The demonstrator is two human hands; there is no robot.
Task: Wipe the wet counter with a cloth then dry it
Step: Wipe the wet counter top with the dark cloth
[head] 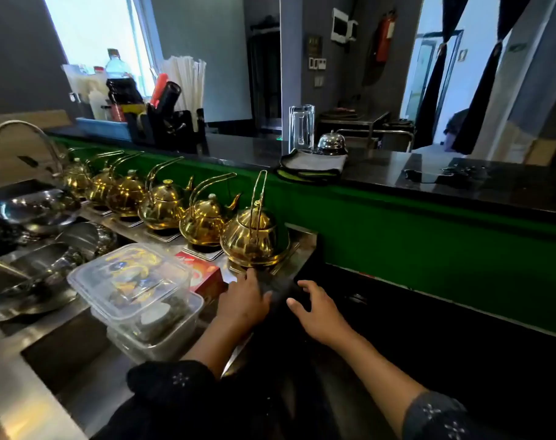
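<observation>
A folded grey cloth with green edging point(313, 166) lies on the dark upper counter point(381, 173), beside a silver call bell. Lower down, my left hand point(245, 301) rests flat on the steel counter point(280, 274) in front of the nearest gold kettle, fingers spread, nothing in it. My right hand point(318, 312) hovers just right of the steel counter's end, over a dark space, fingers apart and empty. Both hands are well below and in front of the cloth.
Several gold kettles point(254, 239) line the steel counter. Stacked clear plastic boxes point(134, 287) and a red carton point(203, 274) sit left of my left hand. Steel bowls fill the sink area point(32, 236). A glass jug point(301, 128) and a utensil holder point(172, 125) stand on the upper counter.
</observation>
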